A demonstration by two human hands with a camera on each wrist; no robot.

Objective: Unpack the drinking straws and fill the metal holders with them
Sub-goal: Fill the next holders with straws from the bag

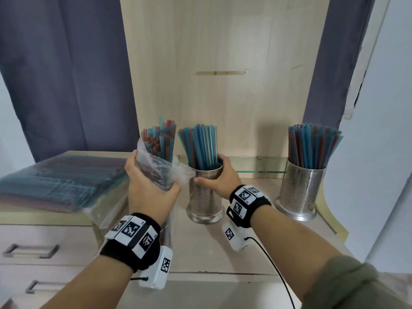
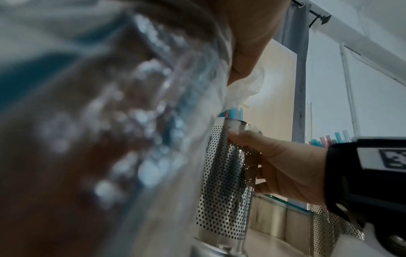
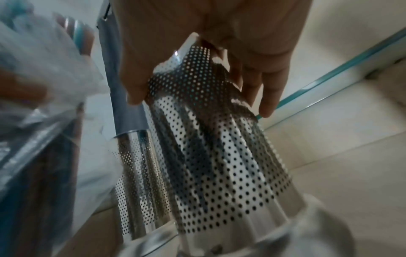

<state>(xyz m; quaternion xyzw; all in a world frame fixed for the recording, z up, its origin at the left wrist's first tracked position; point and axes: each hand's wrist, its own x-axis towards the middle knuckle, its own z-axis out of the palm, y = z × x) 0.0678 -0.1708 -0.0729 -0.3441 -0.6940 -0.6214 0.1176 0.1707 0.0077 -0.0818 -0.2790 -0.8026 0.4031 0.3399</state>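
Holding the middle holder steady on the tabletop: right hand wraps its rim, thumb in front, fingers behind, likely so it will not tip during loading. Just left of that holder, left hand clenches a clear bag of straws upright, open end up, for drawing out. Holder already carries straws. Right of it stands a second, fuller holder; far left, sealed packs wait.
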